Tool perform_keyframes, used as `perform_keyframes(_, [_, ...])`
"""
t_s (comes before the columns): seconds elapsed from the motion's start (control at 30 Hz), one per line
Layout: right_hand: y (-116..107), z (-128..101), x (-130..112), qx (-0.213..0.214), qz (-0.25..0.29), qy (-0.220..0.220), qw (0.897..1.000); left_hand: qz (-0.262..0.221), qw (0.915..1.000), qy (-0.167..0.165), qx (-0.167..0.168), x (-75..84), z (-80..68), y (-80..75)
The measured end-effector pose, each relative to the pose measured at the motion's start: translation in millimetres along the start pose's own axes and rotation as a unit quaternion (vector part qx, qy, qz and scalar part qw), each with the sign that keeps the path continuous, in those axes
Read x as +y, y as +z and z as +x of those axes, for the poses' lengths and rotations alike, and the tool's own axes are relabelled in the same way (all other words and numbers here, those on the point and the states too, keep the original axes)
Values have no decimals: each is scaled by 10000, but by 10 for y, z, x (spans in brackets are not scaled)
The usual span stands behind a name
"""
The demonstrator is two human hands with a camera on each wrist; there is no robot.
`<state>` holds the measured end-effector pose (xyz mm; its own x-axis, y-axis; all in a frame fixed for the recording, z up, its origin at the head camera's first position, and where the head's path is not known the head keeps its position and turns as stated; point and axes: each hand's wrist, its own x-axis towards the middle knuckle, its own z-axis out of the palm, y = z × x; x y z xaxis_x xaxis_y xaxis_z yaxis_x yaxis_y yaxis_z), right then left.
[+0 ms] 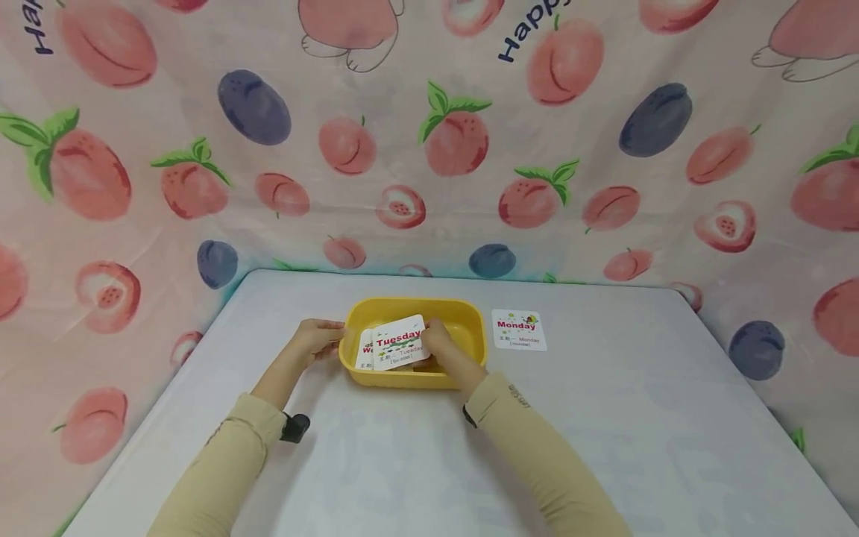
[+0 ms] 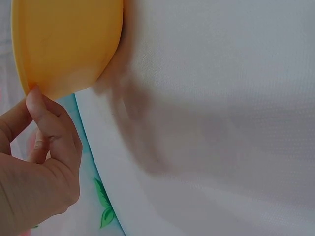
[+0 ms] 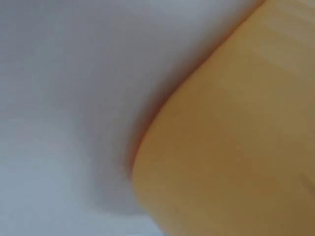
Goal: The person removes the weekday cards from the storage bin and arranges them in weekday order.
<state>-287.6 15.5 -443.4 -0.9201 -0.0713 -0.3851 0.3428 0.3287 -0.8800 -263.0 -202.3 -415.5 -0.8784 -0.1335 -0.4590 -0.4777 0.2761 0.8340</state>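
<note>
A yellow plastic tub (image 1: 470,324) stands in the middle of the white table (image 1: 604,418). My left hand (image 1: 315,339) grips the tub's left rim; in the left wrist view its fingertips (image 2: 42,105) touch the tub (image 2: 64,44). My right hand (image 1: 436,339) reaches into the tub and holds a white "Tuesday" card (image 1: 401,341), lifted above another card (image 1: 365,350) that starts with "We". A "Monday" card (image 1: 518,329) lies flat on the table just right of the tub. The right wrist view shows only the tub's outer wall (image 3: 236,137), blurred.
A fruit-print cloth (image 1: 429,134) hangs behind and at both sides of the table. The table's far edge runs just behind the tub. A small black device (image 1: 294,427) is strapped at my left wrist.
</note>
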Motion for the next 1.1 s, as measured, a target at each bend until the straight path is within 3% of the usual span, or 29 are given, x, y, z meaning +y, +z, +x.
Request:
perform_keyframes(0.03, [-25,-119,-68,-61,-1,9,10000,-8,10000,-5,-17,-1,1,-4])
perform_keyframes(0.13, [-98,-201,-121,-253,54,6,9997,-36,10000,-4,-31,9,4,-10])
perform_keyframes(0.27, [-160,-33,-69,-306,-4,40,9995,-43,10000,11,-49,44,11,-14])
perform_keyframes(0.43, [-224,-34,-72,-492,100,-132,9987,-13,10000,3,-75,48,19,-16])
perform_keyframes(0.63, [-312,-142,-107,-478,60,-27,9988,-13,9999,-39,-132,7,32,-19])
perform_keyframes(1.1, [-628,-434,-192,-610,-5,-253,9978,-54,9999,-79,-59,28,55,-36])
